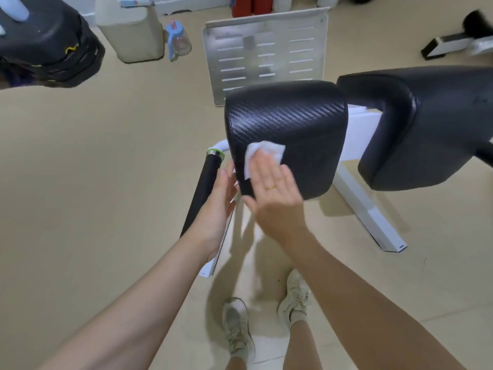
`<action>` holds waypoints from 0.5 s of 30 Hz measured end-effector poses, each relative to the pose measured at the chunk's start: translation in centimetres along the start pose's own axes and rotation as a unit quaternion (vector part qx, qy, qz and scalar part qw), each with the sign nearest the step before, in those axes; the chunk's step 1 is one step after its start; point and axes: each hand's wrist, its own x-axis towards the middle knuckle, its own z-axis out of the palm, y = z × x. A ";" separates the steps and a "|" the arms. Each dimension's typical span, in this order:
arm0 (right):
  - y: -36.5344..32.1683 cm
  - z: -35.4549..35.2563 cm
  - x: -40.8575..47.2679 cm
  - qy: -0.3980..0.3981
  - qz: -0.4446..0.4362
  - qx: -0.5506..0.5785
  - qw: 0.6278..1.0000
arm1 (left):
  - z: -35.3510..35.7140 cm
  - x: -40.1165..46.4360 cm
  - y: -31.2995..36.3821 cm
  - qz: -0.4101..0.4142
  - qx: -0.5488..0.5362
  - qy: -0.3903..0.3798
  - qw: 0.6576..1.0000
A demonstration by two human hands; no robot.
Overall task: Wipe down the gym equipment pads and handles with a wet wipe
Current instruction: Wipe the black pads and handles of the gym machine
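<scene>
One wet wipe (262, 157) lies flat under right hand (272, 186).

Beige floor (106, 182), white machine frame (373, 217), metal footplate (266, 54), blue-capped bottle (177, 40), bin (130, 30)

Bare floor (106, 182) is lying open to the left of the black handle (202, 190), giving a hand wide passage there. The left hand (221, 198) is filling the narrow gap between that handle and the near pad (288, 124), while the right hand (274, 185) is pressing the wipe (264, 153) flat on the pad's face. A second pad (426, 124) is crowding the right side, and the white frame leg (368, 209) is blocking low passage beneath
</scene>
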 end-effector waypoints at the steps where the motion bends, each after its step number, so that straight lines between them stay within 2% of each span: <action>1: 1.1 -0.3 -0.1 0.013 0.029 -0.028 0.999 | 0.2 -0.1 0.1 0.008 0.004 -0.005 1.000; 5: 5.6 -1.3 -0.8 0.004 0.090 -0.073 0.993 | 0.4 -0.2 0.0 0.029 0.005 -0.010 1.000; 9: 5.9 -1.7 -0.5 -0.026 0.181 -0.037 0.982 | 0.2 -0.1 -0.4 0.040 -0.012 -0.026 0.999; 15: -0.7 0.0 0.6 0.037 0.082 0.022 0.996 | 0.3 0.0 -1.1 0.049 -0.028 -0.021 0.998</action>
